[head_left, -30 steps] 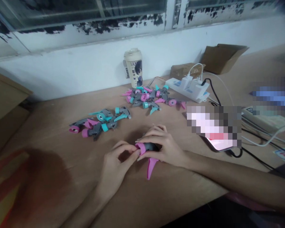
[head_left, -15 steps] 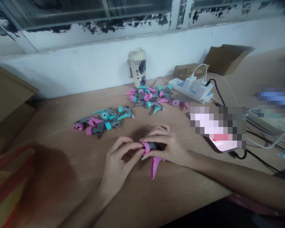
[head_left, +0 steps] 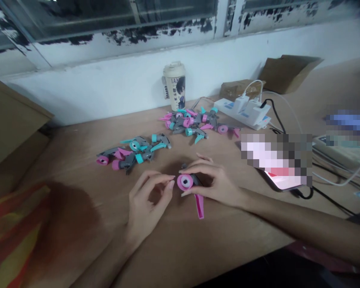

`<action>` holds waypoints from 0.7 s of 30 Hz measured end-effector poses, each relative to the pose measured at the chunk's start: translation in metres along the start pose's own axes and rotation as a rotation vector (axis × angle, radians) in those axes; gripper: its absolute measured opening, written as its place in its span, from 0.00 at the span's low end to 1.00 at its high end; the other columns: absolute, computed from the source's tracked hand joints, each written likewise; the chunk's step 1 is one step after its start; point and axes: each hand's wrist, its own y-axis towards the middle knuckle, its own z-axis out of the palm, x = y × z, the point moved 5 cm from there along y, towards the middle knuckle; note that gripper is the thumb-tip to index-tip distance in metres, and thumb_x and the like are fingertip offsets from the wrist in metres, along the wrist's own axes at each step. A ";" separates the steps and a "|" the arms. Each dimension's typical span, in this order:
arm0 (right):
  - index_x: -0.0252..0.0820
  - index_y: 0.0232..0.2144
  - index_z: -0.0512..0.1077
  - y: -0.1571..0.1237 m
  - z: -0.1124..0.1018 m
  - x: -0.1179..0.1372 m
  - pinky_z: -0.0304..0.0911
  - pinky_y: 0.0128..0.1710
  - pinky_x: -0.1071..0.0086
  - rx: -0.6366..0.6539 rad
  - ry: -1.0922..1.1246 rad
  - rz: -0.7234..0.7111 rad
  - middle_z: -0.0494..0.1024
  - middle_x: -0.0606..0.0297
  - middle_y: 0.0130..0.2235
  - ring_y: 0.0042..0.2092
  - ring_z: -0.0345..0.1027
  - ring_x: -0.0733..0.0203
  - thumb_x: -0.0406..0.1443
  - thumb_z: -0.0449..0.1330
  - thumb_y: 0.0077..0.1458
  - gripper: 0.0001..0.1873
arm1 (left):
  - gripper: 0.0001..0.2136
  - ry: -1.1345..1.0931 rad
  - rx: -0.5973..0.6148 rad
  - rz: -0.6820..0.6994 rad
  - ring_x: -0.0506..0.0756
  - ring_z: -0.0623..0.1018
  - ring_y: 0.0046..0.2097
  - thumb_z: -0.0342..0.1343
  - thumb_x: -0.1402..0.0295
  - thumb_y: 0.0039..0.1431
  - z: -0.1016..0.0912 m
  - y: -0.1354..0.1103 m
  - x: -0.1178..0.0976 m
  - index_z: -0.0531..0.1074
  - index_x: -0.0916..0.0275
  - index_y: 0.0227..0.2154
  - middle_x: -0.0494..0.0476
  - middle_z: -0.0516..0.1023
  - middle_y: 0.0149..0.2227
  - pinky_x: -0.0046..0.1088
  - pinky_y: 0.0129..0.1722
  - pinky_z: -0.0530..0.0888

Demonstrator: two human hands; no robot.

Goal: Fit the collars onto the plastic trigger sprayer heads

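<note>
My right hand [head_left: 214, 180] holds a grey and pink trigger spray head [head_left: 185, 182]. The pink collar is turned up toward me, showing a white ring with a dark hole inside it. Its pink trigger [head_left: 199, 206] sticks out below my fingers, and much of the grey body is hidden by the hand. Just left of the collar is my left hand [head_left: 150, 200], apart from it, with thumb and fingertips pinched together. Whatever may be between those fingertips is too small to tell. Beyond my hands lies a group of pink, teal and grey spray heads [head_left: 138, 150].
A second pile of spray heads [head_left: 192, 122] lies before a lidded coffee cup [head_left: 177, 88]. At the right are a power strip [head_left: 243, 114], cables and a lit phone [head_left: 276, 168]. Cardboard [head_left: 15, 120] stands at the left, near a blurred red and yellow thing [head_left: 15, 236].
My left fingers have come off the pink collar and moved slightly left. The spray head has turned in my right hand, so the collar's opening now faces me.
</note>
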 end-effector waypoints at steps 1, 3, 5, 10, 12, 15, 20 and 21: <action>0.48 0.39 0.72 0.000 -0.001 0.000 0.48 0.59 0.54 -0.002 0.005 0.002 0.79 0.68 0.39 0.42 0.72 0.61 0.43 0.67 0.42 0.19 | 0.05 0.007 -0.028 -0.003 0.48 0.72 0.31 0.54 0.73 0.56 -0.002 0.000 0.001 0.73 0.59 0.34 0.51 0.70 0.31 0.24 0.31 0.70; 0.48 0.38 0.72 0.001 -0.002 0.000 0.48 0.59 0.52 -0.012 0.014 0.025 0.80 0.68 0.39 0.43 0.73 0.59 0.43 0.68 0.42 0.19 | 0.05 0.012 -0.065 -0.018 0.48 0.72 0.31 0.54 0.72 0.56 -0.004 -0.001 0.004 0.72 0.59 0.35 0.51 0.70 0.31 0.24 0.31 0.71; 0.48 0.38 0.72 0.002 -0.004 0.000 0.49 0.59 0.50 -0.023 0.024 0.064 0.80 0.67 0.39 0.43 0.73 0.58 0.43 0.68 0.41 0.19 | 0.05 -0.001 -0.084 -0.047 0.49 0.72 0.31 0.54 0.71 0.57 -0.004 -0.002 0.009 0.72 0.59 0.35 0.51 0.69 0.32 0.24 0.31 0.71; 0.47 0.38 0.71 0.009 -0.005 0.007 0.58 0.52 0.52 -0.004 0.001 0.132 0.79 0.66 0.39 0.43 0.72 0.56 0.44 0.67 0.42 0.19 | 0.06 -0.008 -0.059 -0.137 0.48 0.71 0.30 0.52 0.70 0.58 0.001 -0.002 0.022 0.70 0.60 0.38 0.51 0.69 0.31 0.23 0.27 0.69; 0.47 0.38 0.72 0.018 -0.004 0.011 0.62 0.48 0.56 0.039 -0.040 0.130 0.79 0.67 0.39 0.43 0.72 0.57 0.44 0.66 0.43 0.18 | 0.05 0.066 -0.024 -0.175 0.50 0.71 0.31 0.52 0.70 0.57 0.003 0.000 0.027 0.69 0.61 0.37 0.51 0.69 0.31 0.24 0.28 0.68; 0.47 0.36 0.73 0.047 0.001 0.010 0.62 0.46 0.61 0.084 -0.123 0.116 0.79 0.68 0.40 0.43 0.72 0.58 0.45 0.64 0.46 0.14 | 0.03 0.163 0.080 -0.244 0.51 0.71 0.32 0.52 0.71 0.56 0.007 0.001 0.033 0.68 0.61 0.33 0.51 0.70 0.30 0.26 0.30 0.67; 0.41 0.37 0.74 0.120 0.038 -0.008 0.58 0.47 0.63 0.188 -0.269 0.072 0.79 0.65 0.39 0.43 0.70 0.58 0.46 0.59 0.51 0.16 | 0.04 0.218 0.242 -0.239 0.50 0.71 0.30 0.50 0.70 0.57 0.016 -0.003 0.031 0.69 0.61 0.29 0.51 0.70 0.30 0.27 0.30 0.66; 0.42 0.37 0.74 0.134 0.050 -0.013 0.55 0.50 0.60 0.246 -0.361 0.079 0.78 0.64 0.39 0.44 0.70 0.57 0.46 0.58 0.53 0.16 | 0.05 0.215 0.264 -0.230 0.50 0.71 0.30 0.50 0.69 0.57 0.018 -0.004 0.030 0.69 0.61 0.28 0.51 0.70 0.30 0.27 0.30 0.67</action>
